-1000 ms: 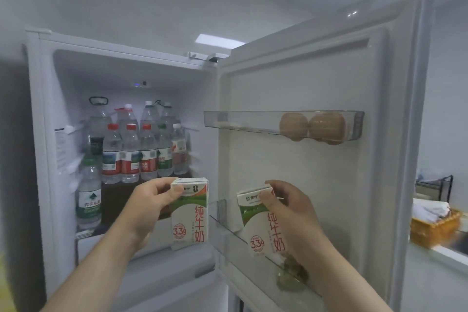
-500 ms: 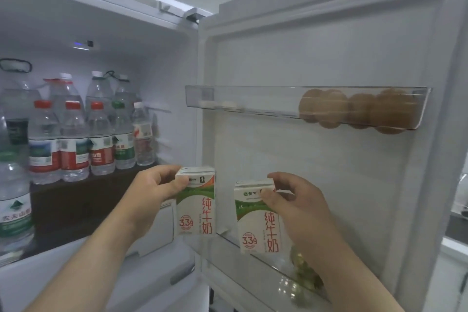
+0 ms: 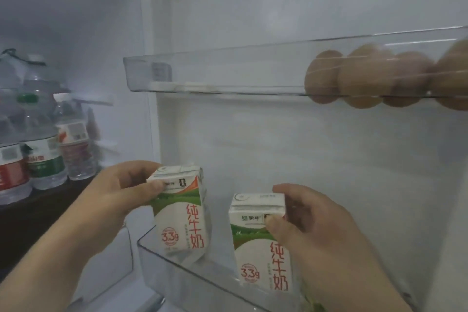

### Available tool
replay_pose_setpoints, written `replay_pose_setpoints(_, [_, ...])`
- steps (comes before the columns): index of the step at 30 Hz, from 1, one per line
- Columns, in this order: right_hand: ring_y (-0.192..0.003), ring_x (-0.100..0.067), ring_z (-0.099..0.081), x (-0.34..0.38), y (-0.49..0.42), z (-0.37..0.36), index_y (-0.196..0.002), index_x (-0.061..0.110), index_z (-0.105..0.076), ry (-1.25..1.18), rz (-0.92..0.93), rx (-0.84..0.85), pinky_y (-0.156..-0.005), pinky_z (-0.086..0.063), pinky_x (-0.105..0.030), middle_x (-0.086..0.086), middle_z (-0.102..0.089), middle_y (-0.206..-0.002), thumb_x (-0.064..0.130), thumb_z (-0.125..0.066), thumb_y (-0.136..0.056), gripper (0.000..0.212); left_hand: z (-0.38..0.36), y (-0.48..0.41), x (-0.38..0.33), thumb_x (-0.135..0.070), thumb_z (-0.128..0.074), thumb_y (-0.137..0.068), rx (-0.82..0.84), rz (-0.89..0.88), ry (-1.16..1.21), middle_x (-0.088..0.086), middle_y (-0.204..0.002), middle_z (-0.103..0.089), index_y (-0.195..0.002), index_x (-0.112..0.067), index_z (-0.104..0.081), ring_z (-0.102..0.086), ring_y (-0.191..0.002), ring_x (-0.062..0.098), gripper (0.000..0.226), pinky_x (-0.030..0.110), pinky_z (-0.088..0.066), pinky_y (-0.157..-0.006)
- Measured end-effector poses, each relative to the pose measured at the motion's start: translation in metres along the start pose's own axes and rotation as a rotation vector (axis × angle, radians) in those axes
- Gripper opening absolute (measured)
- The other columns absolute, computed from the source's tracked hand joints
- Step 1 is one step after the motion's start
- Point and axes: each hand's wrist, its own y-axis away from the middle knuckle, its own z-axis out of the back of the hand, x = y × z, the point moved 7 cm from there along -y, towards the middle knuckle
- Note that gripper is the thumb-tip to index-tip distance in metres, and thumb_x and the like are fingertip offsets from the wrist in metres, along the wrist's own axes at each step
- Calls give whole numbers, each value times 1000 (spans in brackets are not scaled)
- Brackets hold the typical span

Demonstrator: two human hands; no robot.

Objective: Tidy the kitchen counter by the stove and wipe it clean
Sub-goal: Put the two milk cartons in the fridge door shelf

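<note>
Head view, fridge door (image 3: 278, 147) open.

Change over the last second: the view is closer to the door, and both milk cartons are lower. The left milk carton (image 3: 182, 218), which hung in front of the fridge interior, now sits over the left end of the lower door shelf (image 3: 162, 256). It is tilted, with its base down at the clear rim. Whether it touches the shelf floor cannot be told. The right milk carton (image 3: 260, 243) stands upright further along the same shelf, its base behind the rim.

Fingers: the left hand (image 3: 121, 192) holds its carton by the top, thumb on the front face and fingers curled round the back. The right hand (image 3: 311, 223) holds the other the same way. Neither carton is let go.

Nearby: eggs (image 3: 364, 76) in the upper door shelf (image 3: 215, 76), water bottles (image 3: 45, 159) on the inner shelf at left.

Judgement: this is the putting-away step, nearly done. Both cartons look almost seated. What remains is to straighten the left one, release both and close the door. The desk by the stove is out of view, so wiping appears to lie ahead.
</note>
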Motion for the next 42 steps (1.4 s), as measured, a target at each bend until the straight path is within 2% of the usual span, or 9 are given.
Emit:
replay_pose_setpoints(14, [-80,-4,-72,-9,-1,-22,-97,27,-64,97,-114,-195,-60,-53,-16,12,-76,-89,3,-69,-86,26,11,-48,63,-68,-85,-18,262,38,51,6,-86,-76,-83,-31,-77,-73,-80,18,75,21,-58,-67])
replay_pose_setpoints(16, [-83,-10,-73,-16,-1,-28,-98,25,-65,98,-149,-228,-65,-55,-23,7,-76,-90,0,-69,-84,28,12,-50,69,-56,-87,-20,315,48,2,4,-83,-76,-81,-31,-77,-73,-78,18,66,21,-58,-66])
replay_pose_setpoints(19, [-84,-15,-74,-28,1,-34,-99,24,-65,80,-209,-265,-67,-58,-30,4,-77,-91,-2,-68,-84,30,15,-51,79,-41,-77,-33,306,82,-3,2,-79,-76,-76,-30,-76,-73,-75,18,45,28,-61,-67])
replay_pose_setpoints(22, [-86,-22,-74,-34,3,-36,-100,21,-65,59,-228,-295,-71,-58,-37,-1,-77,-92,-5,-64,-86,30,12,-48,89,-27,-91,-57,319,112,-36,-2,-79,-76,-76,-32,-75,-73,-76,14,26,39,-58,-75])
replay_pose_setpoints(25, [-87,-21,-74,-36,6,-38,-102,21,-64,75,-235,-322,-73,-57,-38,-1,-76,-94,-5,-63,-87,30,8,-45,98,-1,-77,-73,367,134,-121,-7,-78,-76,-77,-37,-74,-72,-73,8,37,32,-59,-70])
replay_pose_setpoints(28, [-90,-22,-73,-40,6,-45,-104,21,-63,96,-257,-295,-77,-56,-40,-3,-76,-98,-4,-62,-89,29,3,-41,101,-1,-74,-76,438,132,-216,-10,-81,-76,-79,-27,-76,-72,-74,6,26,30,-58,-70])
replay_pose_setpoints(37, [-93,-5,-70,-39,6,-69,-106,29,-56,384,-306,-144,-85,-57,-29,8,-74,-101,10,-66,-90,27,5,-36,104,-12,-73,-80,474,96,-379,-17,-84,-74,-88,-28,-73,-71,-78,4,18,41,-58,-75])
replay_pose_setpoints(40, [-92,-8,-70,-41,6,-70,-104,32,-56,452,-320,-104,-84,-56,-28,6,-74,-102,15,-68,-88,26,4,-33,105,-14,-73,-79,504,65,-409,-19,-86,-73,-88,-30,-74,-69,-80,0,18,38,-57,-78])
replay_pose_setpoints(42, [-91,-7,-69,-40,6,-71,-102,32,-56,489,-328,-68,-77,-54,-18,7,-73,-102,18,-69,-88,24,5,-32,108,-11,-74,-78,518,64,-406,-18,-87,-73,-87,-31,-74,-69,-80,1,21,35,-58,-77])
